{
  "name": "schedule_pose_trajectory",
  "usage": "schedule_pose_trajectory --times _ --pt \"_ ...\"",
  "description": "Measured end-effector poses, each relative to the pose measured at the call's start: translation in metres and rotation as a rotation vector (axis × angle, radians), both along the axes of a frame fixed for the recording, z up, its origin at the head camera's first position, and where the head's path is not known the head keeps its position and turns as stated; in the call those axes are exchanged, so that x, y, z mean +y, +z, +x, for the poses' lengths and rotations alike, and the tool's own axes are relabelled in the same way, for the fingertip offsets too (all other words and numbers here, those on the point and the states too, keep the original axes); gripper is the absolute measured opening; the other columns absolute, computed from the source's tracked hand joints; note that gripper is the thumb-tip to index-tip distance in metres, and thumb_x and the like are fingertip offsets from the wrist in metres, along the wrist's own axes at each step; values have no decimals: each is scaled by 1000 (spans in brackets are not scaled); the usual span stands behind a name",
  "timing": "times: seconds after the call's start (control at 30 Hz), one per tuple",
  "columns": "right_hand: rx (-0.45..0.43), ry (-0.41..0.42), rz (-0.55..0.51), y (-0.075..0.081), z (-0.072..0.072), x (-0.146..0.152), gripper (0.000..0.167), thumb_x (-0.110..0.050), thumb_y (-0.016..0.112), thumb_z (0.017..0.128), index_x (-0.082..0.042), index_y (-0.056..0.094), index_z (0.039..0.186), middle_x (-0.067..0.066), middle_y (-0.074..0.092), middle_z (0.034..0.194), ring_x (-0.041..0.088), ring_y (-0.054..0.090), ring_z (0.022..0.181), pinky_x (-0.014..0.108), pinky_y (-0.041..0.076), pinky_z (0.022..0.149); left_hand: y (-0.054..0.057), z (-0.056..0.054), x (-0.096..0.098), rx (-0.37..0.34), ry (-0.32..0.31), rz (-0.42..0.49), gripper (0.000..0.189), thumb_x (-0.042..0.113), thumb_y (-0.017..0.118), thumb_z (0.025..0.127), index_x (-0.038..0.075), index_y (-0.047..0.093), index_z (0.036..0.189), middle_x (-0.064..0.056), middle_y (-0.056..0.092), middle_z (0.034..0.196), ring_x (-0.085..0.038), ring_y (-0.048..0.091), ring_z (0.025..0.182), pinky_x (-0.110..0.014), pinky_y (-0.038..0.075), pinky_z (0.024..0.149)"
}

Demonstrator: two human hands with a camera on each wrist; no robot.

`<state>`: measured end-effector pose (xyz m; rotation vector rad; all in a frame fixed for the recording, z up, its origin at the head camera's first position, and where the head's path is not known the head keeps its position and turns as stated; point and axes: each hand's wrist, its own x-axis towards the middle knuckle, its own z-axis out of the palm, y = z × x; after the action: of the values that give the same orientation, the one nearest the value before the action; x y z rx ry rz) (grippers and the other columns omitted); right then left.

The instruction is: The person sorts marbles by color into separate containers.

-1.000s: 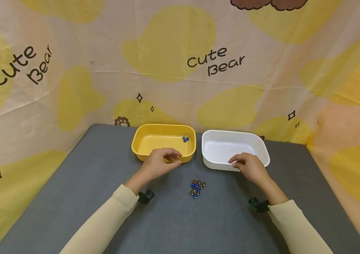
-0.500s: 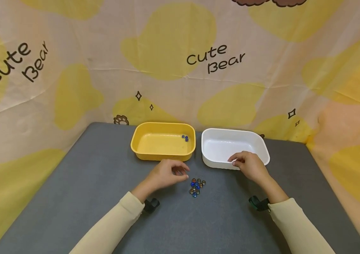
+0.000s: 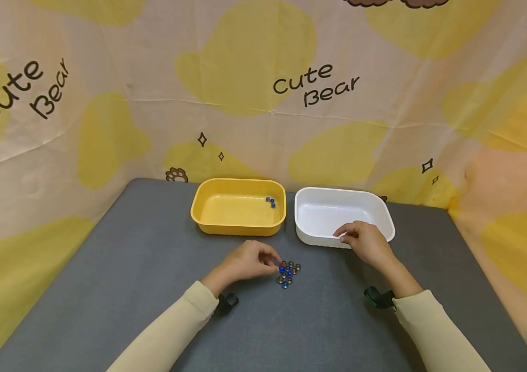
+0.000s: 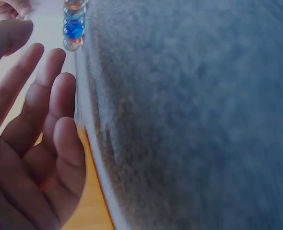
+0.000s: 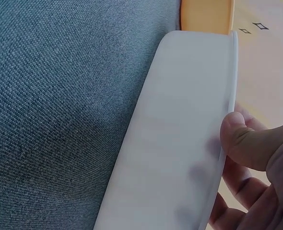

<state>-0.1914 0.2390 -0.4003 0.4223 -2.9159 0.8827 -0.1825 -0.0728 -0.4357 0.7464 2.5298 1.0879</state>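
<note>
A small cluster of glass marbles (image 3: 288,269), some blue and some brownish, lies on the grey table. Just left of it is my left hand (image 3: 247,261), its fingertips close by the nearest blue marble. In the left wrist view its thumb and loosely bent fingers stand apart with nothing between them; marbles (image 4: 74,29) show past the fingertips. My right hand (image 3: 365,243) pinches the near rim of a white plastic tub (image 3: 310,239). In the right wrist view the thumb (image 5: 235,124) is outside the wall and the fingers are inside.
Left of the white tub stands a yellow tub (image 3: 240,230), with a few blue marbles (image 3: 273,205) in its right end. A printed cloth (image 3: 245,62) rises behind the table (image 3: 119,279) and along its sides.
My left hand has moved from the yellow tub's front edge toward me and right, down to the marble cluster. The right hand has stayed at the white tub's rim.
</note>
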Motion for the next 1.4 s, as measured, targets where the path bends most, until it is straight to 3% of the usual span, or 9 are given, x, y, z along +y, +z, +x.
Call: schedule_pose_trajectory --times 0.57,1.4 --pt "5 2 5 0 0 0 12 -5 70 85 -14 76 91 6 71 87 14 60 72 29 45 62 -4 -3 11 10 -43 -37 10 16 76 81 20 75 90 11 67 74 -2 58 68 -19 47 62" --pt "-13 -15 4 0 1 0 13 -5 68 86 -14 76 92 6 70 86 13 58 71 29 44 61 -6 -5 15 17 -16 -84 8 14 76 81 20 73 86 11 68 78 -2 59 72 -21 47 69"
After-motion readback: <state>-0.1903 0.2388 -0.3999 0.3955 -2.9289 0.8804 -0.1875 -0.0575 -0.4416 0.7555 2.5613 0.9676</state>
